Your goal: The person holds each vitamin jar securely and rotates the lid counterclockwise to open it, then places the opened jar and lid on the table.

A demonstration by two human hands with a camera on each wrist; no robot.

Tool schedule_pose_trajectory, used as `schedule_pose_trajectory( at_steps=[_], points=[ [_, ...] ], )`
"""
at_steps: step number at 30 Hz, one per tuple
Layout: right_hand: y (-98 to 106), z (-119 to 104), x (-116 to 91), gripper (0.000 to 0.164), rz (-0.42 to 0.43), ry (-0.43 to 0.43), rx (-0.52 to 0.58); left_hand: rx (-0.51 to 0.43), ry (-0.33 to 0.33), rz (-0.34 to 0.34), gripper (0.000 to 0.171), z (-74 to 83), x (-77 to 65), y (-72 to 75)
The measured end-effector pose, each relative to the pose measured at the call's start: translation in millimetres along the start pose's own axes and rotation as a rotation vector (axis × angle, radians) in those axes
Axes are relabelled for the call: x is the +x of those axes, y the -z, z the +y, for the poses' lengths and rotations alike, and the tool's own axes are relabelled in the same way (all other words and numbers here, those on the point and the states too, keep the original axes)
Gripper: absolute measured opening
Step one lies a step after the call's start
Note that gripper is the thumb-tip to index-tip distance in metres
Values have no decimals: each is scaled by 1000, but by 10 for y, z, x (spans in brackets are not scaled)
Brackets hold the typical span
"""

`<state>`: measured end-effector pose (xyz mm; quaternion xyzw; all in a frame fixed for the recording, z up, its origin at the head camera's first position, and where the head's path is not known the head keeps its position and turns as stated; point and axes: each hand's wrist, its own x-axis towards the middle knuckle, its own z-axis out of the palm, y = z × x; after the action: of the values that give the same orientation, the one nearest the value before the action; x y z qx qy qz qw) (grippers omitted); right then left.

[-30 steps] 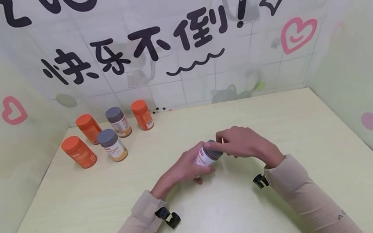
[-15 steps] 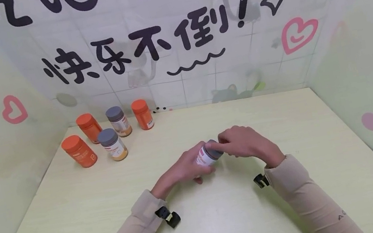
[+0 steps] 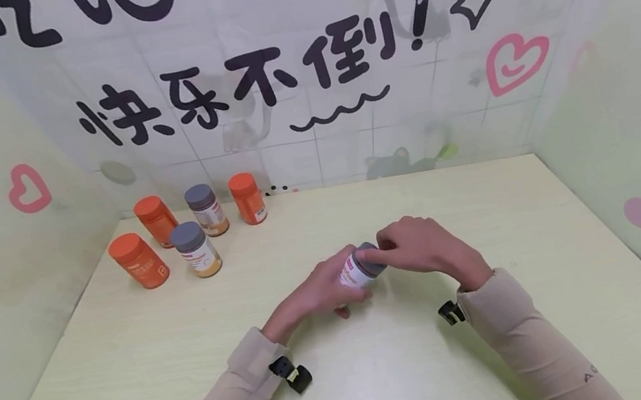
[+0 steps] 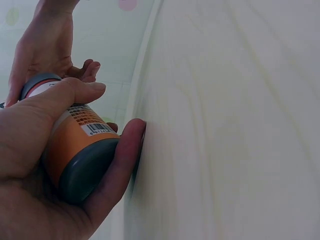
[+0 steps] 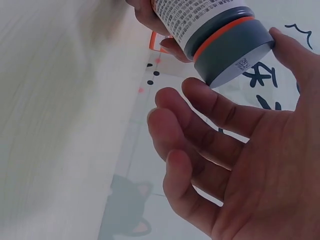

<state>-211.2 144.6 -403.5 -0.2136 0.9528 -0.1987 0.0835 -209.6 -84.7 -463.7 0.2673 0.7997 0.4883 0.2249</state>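
A small supplement jar [image 3: 352,276] with a white and orange label lies tilted in my left hand [image 3: 320,289], close over the table. In the left wrist view, the left thumb and fingers curl round its body, near the dark base [image 4: 89,170]. My right hand [image 3: 422,246] is at the grey lid [image 5: 232,52], pinching its edge between thumb and index finger. The other right fingers [image 5: 187,185] are loosely bent, off the jar. An orange-red band [image 5: 220,36] shows just under the lid.
At the back left stand several more jars: a front orange jar [image 3: 141,261], a rear orange jar [image 3: 157,221], another orange jar [image 3: 248,200], a front grey-lidded jar [image 3: 197,250] and a rear grey-lidded jar [image 3: 208,210]. Printed walls [image 3: 313,158] bound the pale table [image 3: 366,385].
The right fingers have shifted slightly and drawn closer together at the lid. The left hand keeps its grip on the jar. The head view has tilted a little.
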Motion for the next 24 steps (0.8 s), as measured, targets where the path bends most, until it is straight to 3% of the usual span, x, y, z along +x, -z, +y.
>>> schedule_pose_trajectory(
  at_steps=[5,13,20,24],
  points=[
    [25,-5,-8,47,-27,9,22,-9,1,3,48,-7,6,-4],
    [9,22,2,62,-53,-3,54,-14,-2,6,49,-19,3,-5],
    [40,28,-8,43,-75,29,72,-13,3,-1,49,-22,10,-4],
    [68,23,-20,42,-78,50,67,-12,5,2,51,-14,11,0]
  ],
)
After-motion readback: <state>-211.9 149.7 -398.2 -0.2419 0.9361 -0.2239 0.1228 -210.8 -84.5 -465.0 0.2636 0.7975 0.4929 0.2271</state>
